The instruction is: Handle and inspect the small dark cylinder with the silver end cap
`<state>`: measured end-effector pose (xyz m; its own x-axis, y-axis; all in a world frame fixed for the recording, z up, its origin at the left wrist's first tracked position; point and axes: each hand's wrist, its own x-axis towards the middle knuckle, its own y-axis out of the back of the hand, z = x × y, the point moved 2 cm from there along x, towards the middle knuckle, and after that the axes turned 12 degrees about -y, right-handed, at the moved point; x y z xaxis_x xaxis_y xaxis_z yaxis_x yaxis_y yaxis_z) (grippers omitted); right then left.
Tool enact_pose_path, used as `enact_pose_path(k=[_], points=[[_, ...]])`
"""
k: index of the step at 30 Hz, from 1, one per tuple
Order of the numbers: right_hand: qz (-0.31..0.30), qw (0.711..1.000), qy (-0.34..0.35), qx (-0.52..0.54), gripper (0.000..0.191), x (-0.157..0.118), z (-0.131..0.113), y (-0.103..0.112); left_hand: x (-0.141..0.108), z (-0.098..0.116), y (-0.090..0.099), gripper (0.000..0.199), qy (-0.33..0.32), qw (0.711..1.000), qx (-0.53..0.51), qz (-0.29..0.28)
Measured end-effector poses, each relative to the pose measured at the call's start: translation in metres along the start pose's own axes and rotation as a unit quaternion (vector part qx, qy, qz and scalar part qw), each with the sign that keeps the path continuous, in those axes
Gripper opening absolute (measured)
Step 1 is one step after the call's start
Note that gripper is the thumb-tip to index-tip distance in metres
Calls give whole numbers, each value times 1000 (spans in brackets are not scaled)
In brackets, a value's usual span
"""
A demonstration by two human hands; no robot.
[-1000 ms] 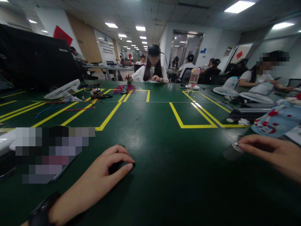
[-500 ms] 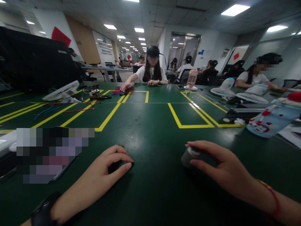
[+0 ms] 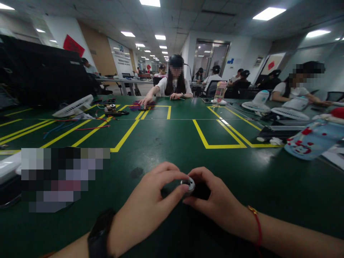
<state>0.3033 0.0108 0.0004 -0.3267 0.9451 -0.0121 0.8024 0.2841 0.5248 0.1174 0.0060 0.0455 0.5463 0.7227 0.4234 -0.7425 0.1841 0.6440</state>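
A small grey metallic cylinder (image 3: 191, 184) stands between my hands near the middle of the green table (image 3: 158, 143). Its round end faces up toward me and shows a dark spot. My left hand (image 3: 161, 193), with a dark band on the wrist, pinches the cylinder between thumb and forefinger. Curled around its right side is my right hand (image 3: 215, 193), which wears a red cord bracelet. The cylinder's lower part is mostly hidden by fingers.
On the left lie a blurred-out flat item (image 3: 64, 182) and loose wires (image 3: 80, 125). A white fan (image 3: 73, 106) is farther back. A blue cup (image 3: 311, 139) stands at right. Across the table a person (image 3: 174, 82) reaches to a wire bundle (image 3: 141, 105).
My right hand has brought the cylinder left to the middle. My left hand has moved right and now grips it too.
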Motion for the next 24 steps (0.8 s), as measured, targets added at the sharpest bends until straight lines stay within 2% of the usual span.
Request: enact_pose_path(k=[3,5,7,13,17,20,22,24], points=[[-4,1000,0,-12,39,-1,-5,0,12,6,-2,13,-11,1000,-6,24],[-3,1000,1,-20,38,-2,-8,1,11,2,3,12,-2,999,-5,47],[3,1000,5,-30,39,-3,-11,2,6,-6,7,12,15,999,0,45],[20,995,37,-86,50,-4,-7,-1,-9,-32,-8,11,39,994,69,-74],[8,996,27,-86,49,-5,-5,-4,-6,-32,-13,12,43,991,73,-102],[25,997,2,-73,50,-8,0,15,-9,-33,-2,22,61,994,39,-87],[76,992,-14,-102,52,-14,12,42,-17,-38,11,25,79,995,24,-62],[156,974,-25,-161,54,-24,33,77,-27,-46,25,26,102,994,24,-39]])
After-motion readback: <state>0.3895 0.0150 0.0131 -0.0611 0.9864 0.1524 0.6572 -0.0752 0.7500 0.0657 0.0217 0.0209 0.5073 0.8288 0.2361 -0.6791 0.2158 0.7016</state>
